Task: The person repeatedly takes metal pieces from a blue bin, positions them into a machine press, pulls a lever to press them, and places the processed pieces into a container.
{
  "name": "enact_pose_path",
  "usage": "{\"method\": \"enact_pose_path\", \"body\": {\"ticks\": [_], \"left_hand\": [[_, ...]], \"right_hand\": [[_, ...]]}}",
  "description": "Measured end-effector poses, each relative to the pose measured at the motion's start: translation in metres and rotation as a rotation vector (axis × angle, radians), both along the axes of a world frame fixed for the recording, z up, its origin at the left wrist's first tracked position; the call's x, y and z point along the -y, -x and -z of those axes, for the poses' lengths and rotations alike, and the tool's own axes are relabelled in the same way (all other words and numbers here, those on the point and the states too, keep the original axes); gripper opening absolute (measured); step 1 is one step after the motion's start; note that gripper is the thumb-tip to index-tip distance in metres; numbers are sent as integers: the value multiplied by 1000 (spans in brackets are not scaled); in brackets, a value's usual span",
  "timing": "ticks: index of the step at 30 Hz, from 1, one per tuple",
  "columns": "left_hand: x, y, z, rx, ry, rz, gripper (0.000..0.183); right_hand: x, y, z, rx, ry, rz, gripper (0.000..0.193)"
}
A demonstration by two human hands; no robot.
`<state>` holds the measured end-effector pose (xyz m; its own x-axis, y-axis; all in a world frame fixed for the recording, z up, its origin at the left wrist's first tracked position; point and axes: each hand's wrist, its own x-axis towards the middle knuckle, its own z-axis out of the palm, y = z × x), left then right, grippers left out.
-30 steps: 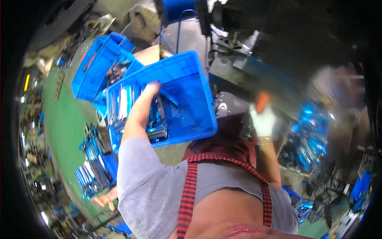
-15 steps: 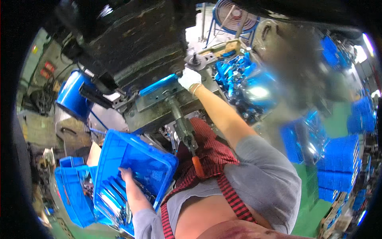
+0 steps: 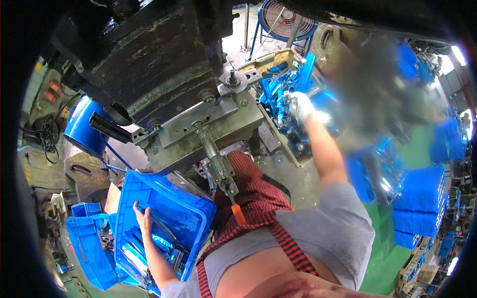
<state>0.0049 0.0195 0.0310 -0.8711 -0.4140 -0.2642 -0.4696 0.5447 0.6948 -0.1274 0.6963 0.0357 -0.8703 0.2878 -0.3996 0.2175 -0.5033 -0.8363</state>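
Inside a tilted blue crate [image 3: 198, 211] on the left, my bare left hand [image 3: 143, 217] has its fingers curled at the end of a blue metal strip [image 3: 163, 227]; part of the strip is hard to make out. Other strips [image 3: 134, 248] lie below in the crate. My right hand [image 3: 300, 106], in a white glove and blurred, is over a cream bin [image 3: 279, 131] heaped with blue metal pieces. A blue strip [image 3: 307, 72] sticks up just beyond it. In front of me, the metal die [image 3: 189, 124] of a press has no strip on it.
A clamp with an orange handle [image 3: 238, 214] juts from the die toward my apron. The dark press body [image 3: 144, 59] looms above. A blue drum [image 3: 85, 124] stands left, a fan [image 3: 285, 20] behind the bin, and stacked blue crates [image 3: 420, 198] at right.
My right hand has moved right from the die to the cream bin. The blue strip that lay on the die is gone from there. My left hand has shifted slightly left in the crate.
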Motion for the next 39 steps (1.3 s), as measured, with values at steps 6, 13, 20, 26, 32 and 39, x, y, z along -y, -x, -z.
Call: {"method": "enact_pose_path", "body": {"ticks": [6, 13, 20, 26, 32, 39], "left_hand": [[-19, -13, 4, -93, 123, 185, 61], [-40, -26, 13, -146, -52, 39, 59], [-73, -47, 24, -352, 177, 106, 55], [-99, -38, 20, -266, 52, -32, 53], [-94, -43, 27, -322, 85, -15, 52], [-75, -43, 56, -309, 148, -35, 50]], "right_hand": [[17, 12, -49, 389, -992, -468, 50], [-116, -70, 100, 562, -1717, 54, 85], [-55, 20, 54, 605, -1542, 56, 78], [-86, 77, 53, 616, -1453, -47, 74], [-76, 31, 45, 563, -1387, -138, 60], [-103, -43, 126, 18, -1416, 248, 45]]}}
